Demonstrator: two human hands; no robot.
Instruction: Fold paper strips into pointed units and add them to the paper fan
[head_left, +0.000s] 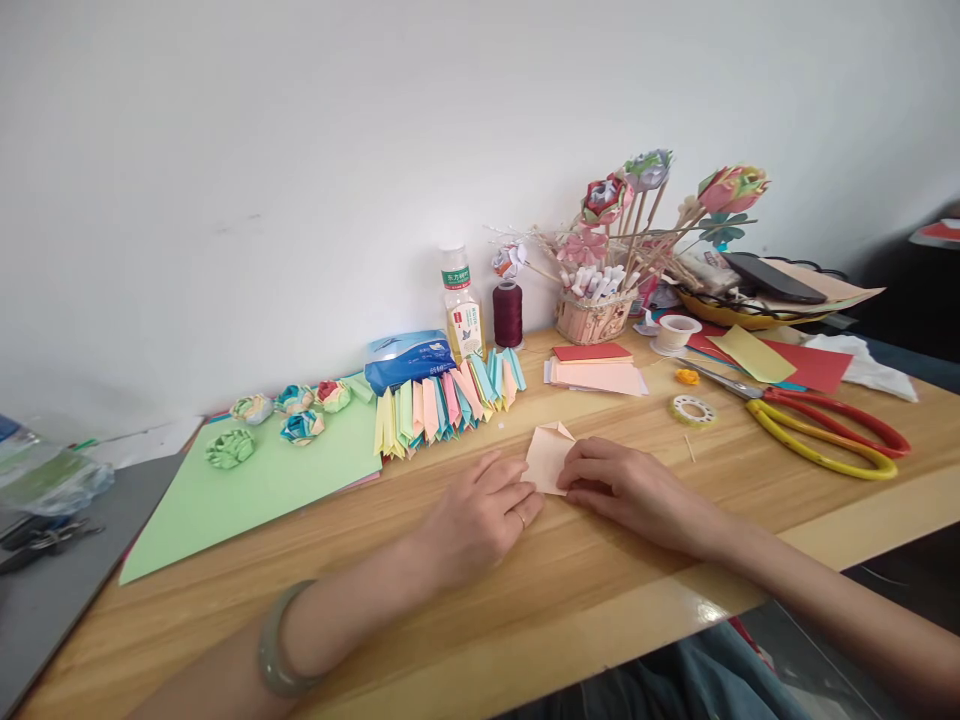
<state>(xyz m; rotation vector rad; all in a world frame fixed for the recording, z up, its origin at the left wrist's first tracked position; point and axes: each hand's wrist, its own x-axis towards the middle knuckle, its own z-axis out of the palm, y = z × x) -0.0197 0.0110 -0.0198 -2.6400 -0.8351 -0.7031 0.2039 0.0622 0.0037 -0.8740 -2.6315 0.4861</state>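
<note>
A small pale pink sheet of paper point(547, 460) lies on the table between my hands, its far corner folded over. My left hand point(486, 508) is at its left edge, fingers bent together and holding it against the tabletop. On the other side my right hand point(628, 492) pinches the lower right edge, its thumb partly hidden by the fingers. Just beyond the sheet sits a stack of pink paper slips point(596, 376) with a red slip point(592, 353) on top. To the left stands a row of folded paper strips point(442, 405) in several colours.
Scissors point(814, 410), a tape roll point(693, 410) and a white spool point(675, 335) lie at right. Behind are a bottle point(463, 305), maroon thread point(508, 315), a tissue pack point(409, 360) and a basket point(594, 318) of paper flowers. Green paper point(292, 480) bearing folded flowers lies left.
</note>
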